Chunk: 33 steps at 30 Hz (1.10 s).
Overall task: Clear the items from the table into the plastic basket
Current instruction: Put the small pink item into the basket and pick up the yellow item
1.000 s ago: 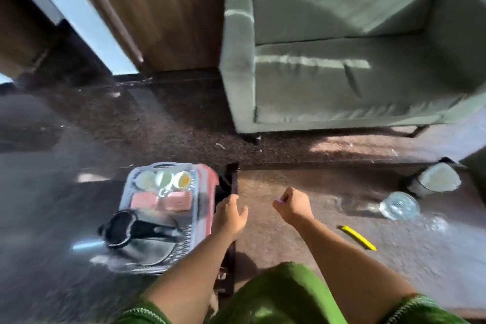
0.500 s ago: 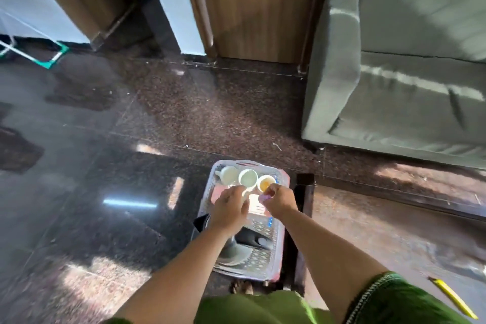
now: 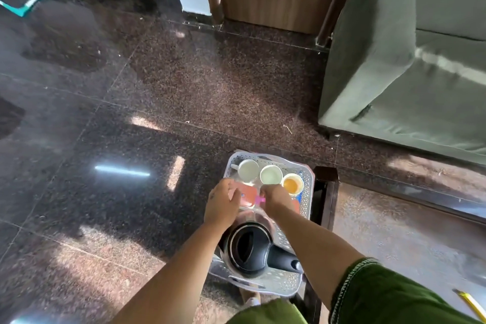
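Low in the frame, both forearms now reaching forward over the plastic basket (image 3: 306,184), where a second back both hovered over the table (image 3: 394,231) at lower right; so, by judgement, a small item in the middle of its transfer from table to basket.

Nearest, at lower centre, a black kettle (image 3: 249,247) lying in the basket's near end, handle toward the right; just above it, the left hand (image 3: 222,205) with fingers bent over a pink rectangular box (image 3: 248,196), touching or gripping not clear; beside it, the right hand (image 3: 277,198) curled round a small pink-purple item (image 3: 261,200), only a sliver visible, apparently being set down.

Farther up, three cups along the basket's far rim: white cup (image 3: 248,169), second white cup (image 3: 271,174), cup with orange residue (image 3: 292,184); all upright.

At the lower right corner, a yellow stick-like thing (image 3: 472,305) on the table, not yet cleared; beyond, grey-green sofa (image 3: 410,60) at upper right.
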{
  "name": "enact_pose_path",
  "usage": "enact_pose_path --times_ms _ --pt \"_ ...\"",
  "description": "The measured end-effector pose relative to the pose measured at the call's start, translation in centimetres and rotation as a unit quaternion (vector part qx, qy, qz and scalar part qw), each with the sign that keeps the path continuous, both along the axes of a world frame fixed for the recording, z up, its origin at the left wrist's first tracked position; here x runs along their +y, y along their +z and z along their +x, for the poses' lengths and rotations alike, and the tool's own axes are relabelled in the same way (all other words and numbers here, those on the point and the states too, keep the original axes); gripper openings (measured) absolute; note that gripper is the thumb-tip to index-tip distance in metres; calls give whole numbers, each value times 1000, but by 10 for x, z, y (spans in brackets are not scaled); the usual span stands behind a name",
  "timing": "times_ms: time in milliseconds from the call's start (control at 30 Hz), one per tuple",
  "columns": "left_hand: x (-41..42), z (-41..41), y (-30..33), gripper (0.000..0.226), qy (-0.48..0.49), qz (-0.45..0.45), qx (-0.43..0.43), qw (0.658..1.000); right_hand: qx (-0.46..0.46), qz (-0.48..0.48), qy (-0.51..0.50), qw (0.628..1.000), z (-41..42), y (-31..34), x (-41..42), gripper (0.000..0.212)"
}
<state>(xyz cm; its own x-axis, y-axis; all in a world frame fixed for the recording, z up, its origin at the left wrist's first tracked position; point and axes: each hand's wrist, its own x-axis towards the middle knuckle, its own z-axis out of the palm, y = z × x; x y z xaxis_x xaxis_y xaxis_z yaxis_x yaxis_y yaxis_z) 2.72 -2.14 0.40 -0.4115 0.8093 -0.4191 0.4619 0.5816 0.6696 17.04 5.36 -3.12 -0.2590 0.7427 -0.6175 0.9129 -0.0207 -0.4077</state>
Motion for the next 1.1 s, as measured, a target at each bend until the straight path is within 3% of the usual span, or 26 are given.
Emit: enact_pose_path --times_ms 167,400,467,667,900,1000,1100 --pt "2 -10 -8 39 -62 -22 51 996 -58 20 89 994 3 -13 -1 22" --pt "5 -12 -11 40 -92 -45 58 993 -132 100 252 954 0 -13 2 19" --pt "4 -12 -10 40 -98 -56 60 992 -122 100 256 954 3 -17 0 22" --pt "9 -6 10 33 -93 -45 48 993 -9 106 109 988 28 -4 -9 23" --pt "46 70 59 21 -187 -5 22 982 14 152 -142 978 123 40 -19 18" --pt "60 129 63 17 -310 35 103 945 -4 144 -244 959 185 48 -29 20" --pt "64 205 55 19 -422 83 146 891 -40 144 -250 957 260 45 -48 22"
